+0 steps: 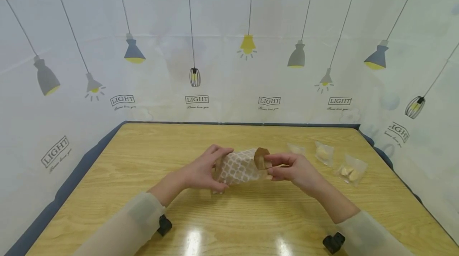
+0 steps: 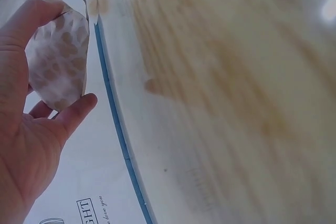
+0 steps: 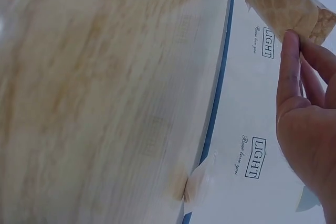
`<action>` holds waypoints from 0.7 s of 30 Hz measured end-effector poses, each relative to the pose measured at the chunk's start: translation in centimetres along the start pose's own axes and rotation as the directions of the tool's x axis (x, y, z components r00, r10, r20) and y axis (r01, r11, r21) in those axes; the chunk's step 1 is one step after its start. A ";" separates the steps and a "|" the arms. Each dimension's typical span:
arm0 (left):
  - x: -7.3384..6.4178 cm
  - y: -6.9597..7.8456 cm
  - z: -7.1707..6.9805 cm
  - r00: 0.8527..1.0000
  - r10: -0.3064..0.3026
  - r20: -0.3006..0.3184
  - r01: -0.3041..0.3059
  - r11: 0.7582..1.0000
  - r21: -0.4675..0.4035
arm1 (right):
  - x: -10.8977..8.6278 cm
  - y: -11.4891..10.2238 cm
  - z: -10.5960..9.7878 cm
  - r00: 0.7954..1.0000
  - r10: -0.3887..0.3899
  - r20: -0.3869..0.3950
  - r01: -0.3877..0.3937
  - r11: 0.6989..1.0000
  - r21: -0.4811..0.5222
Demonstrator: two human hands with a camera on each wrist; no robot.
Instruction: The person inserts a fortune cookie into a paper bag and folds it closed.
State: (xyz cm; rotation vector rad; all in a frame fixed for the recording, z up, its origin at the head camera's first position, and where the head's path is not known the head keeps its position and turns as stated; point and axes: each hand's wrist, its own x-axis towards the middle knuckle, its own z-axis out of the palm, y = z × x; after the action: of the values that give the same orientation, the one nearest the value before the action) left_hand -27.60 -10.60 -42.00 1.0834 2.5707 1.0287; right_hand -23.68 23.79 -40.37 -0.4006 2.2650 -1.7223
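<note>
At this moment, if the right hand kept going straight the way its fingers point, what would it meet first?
The right hand would first run into the patterned bag, whose folded end it pinches. Beyond that, probably the left hand, though depth is unclear.

Head view: from 6 o'clock side, looks fwd + down, widest/farthest, most of tabletop [image 1: 251,216] plus wall [image 1: 222,16]. L wrist view: v. close, rolled sideways, scene's up at 9, patterned bag [image 2: 58,59] at 10. R wrist: equally close, opp. roll, up at 3, bag at 1. Both share bag, tabletop, wall w/ head.
</note>
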 end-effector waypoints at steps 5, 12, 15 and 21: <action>0.1 0.1 0.1 1.000 0.007 -0.006 -0.007 1.000 0.013 | -0.1 0.1 0.0 1.000 -0.017 -0.003 0.017 1.000 -0.009; -0.1 0.1 -0.1 1.000 -0.004 -0.017 0.004 1.000 -0.006 | 0.0 0.4 -0.6 1.000 -0.027 -0.006 0.027 1.000 -0.004; -0.2 0.1 -0.2 1.000 0.008 -0.027 -0.008 1.000 -0.012 | -0.6 0.5 -1.6 1.000 -0.022 -0.006 0.022 0.999 -0.031; -0.2 -0.1 -0.3 1.000 0.008 -0.027 -0.008 1.000 -0.002 | -3.2 1.6 -6.1 0.999 -0.001 -0.041 -0.004 0.993 -0.119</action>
State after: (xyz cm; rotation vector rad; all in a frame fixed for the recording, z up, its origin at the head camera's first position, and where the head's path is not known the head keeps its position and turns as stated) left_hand -27.64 -10.93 -41.88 1.0877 2.5879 1.0549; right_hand -23.08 30.85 -40.23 -0.3909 2.4038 -1.6138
